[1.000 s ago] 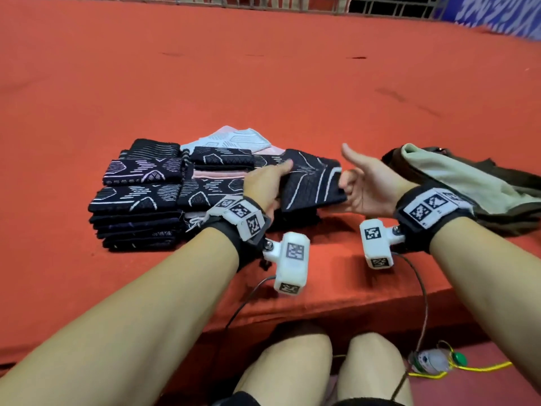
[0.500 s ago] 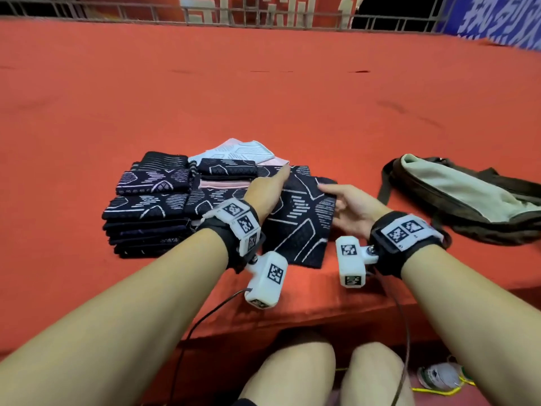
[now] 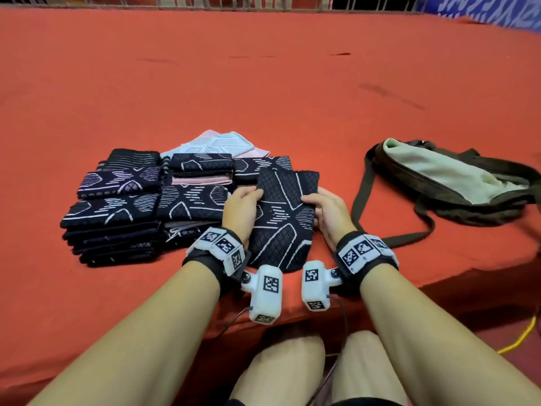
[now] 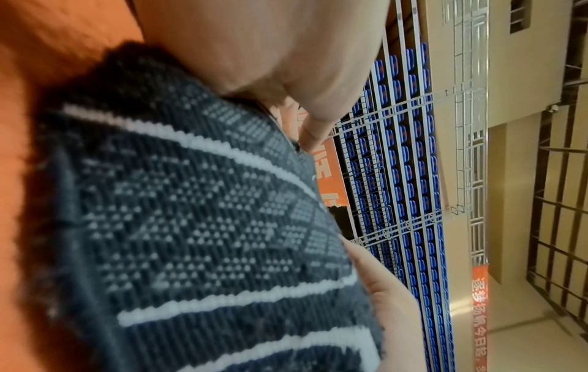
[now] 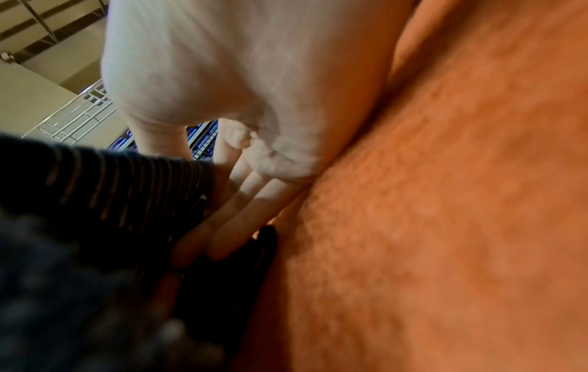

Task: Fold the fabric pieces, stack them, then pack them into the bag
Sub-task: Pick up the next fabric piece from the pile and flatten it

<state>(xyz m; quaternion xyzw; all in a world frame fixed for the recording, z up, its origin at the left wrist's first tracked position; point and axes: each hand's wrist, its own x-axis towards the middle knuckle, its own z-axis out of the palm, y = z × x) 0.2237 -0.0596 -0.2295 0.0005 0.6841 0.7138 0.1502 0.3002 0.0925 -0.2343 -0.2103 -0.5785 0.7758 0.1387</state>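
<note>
Dark knitted cloth with white lines, the fabric piece [image 3: 281,218], lay on the orange carpeted platform [image 3: 263,98] directly in front of you, between your two hands. Your left hand [image 3: 240,210] held its left edge, the thumb on top and the fingers under the cloth. Your right hand [image 3: 328,212] held the right edge, and in the right wrist view its fingers [image 5: 235,226] were slid under the cloth. So both grips were narrow, closed on this one piece. To your left stood the stacks of folded pieces [image 3: 117,212], touching each other. The bag [image 3: 456,183] lay to your right, apart from the cloth, with its pale lining showing and its strap [image 3: 389,241] running toward your right wrist.
</note>
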